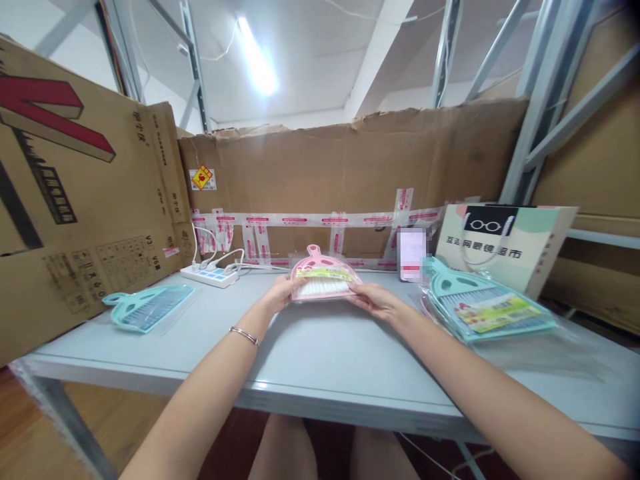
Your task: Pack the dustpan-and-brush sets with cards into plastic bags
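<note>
A pink dustpan and brush set (325, 270) with white bristles and a yellow-green label is held up over the middle of the table, its handle pointing away from me. My left hand (281, 293) grips its left edge, thumb on the front. On the opposite edge, my right hand (375, 300) pinches the lower right corner. Clear wrap seems to cover the set. A teal dustpan set (153, 308) lies on the table to the left. More teal sets in clear bags, stacked, lie at the right, the top dustpan set (493, 307) bearing a yellow-green label.
A white power strip (210, 275) with plugged cables sits at the back left. A phone (413, 253) stands upright at the back, near a paper bag (505, 240). Cardboard walls (310, 167) and a large carton (75, 200) enclose the grey table (320, 360). Metal posts rise behind.
</note>
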### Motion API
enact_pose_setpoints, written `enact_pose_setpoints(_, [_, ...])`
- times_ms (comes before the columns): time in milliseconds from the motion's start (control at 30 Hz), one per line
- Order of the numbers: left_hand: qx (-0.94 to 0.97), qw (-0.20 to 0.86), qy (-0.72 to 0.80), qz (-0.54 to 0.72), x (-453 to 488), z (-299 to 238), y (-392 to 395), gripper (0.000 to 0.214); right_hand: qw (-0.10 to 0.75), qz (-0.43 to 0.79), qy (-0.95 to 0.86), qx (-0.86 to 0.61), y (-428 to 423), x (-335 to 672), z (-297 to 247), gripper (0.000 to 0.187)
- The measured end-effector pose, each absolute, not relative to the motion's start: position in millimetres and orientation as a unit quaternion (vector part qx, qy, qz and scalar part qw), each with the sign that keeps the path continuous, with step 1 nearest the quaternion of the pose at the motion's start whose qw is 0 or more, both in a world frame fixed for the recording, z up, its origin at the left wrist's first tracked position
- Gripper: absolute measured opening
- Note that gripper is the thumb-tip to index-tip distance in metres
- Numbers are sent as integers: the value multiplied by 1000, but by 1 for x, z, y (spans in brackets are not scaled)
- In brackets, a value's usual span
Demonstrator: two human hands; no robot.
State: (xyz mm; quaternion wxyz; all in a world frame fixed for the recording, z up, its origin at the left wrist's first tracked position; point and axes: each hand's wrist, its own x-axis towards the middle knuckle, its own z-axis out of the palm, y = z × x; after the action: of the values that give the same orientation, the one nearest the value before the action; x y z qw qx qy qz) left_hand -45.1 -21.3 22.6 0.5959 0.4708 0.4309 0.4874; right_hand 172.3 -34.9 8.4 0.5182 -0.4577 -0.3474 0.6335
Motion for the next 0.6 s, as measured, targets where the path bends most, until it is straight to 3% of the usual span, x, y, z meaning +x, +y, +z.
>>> enact_pose_setpoints(167, [481, 650, 382, 447, -45, 29, -28, 22, 532, 594, -340, -498, -35, 175, 8, 10])
enact_pose_setpoints(367, [461, 604, 435, 483, -46, 26, -23, 14, 533, 650, -331, -429, -38, 174, 8, 8])
enact_pose_setpoints(600, [536, 544, 417, 493, -44, 21, -21, 51, 579, 617, -310, -433, -37, 175, 11, 18])
